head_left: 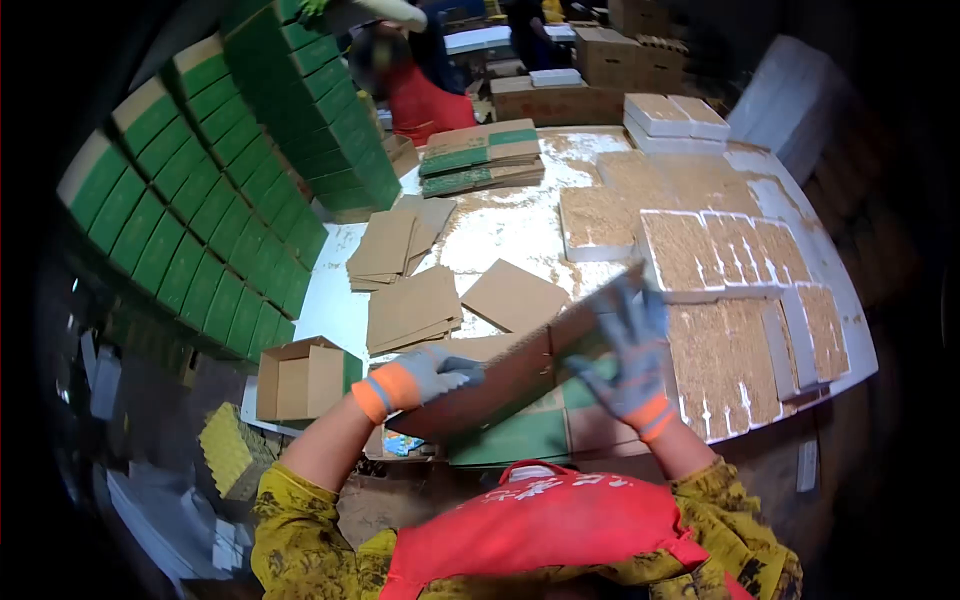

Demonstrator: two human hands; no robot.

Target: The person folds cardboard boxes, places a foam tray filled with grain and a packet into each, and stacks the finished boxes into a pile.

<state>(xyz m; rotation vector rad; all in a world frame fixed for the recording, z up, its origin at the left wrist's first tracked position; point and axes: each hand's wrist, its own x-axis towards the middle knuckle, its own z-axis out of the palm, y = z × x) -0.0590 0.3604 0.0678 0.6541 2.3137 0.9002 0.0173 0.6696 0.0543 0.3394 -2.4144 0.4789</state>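
Note:
A flattened cardboard carton (505, 375) is tilted up in front of me, slightly blurred by motion. My left hand (435, 376), in a grey glove with an orange cuff, is closed on its left end. Against the carton's right end, my right hand (630, 355) has its fingers spread, in a matching glove. Green-printed flat cartons (515, 438) lie beneath, at the table's near edge. Beyond the hands lie loose cardboard sheets (412, 308) and a single square sheet (515, 296). An open cardboard box (300, 385) stands to the left of my left hand.
Tall stacks of green boxes (185, 215) line the left side. White trays with brown crumbly tops (685, 255) cover the right of the table. More flat cartons (480, 155) are piled at the back. A person in red (425, 100) is beyond the table.

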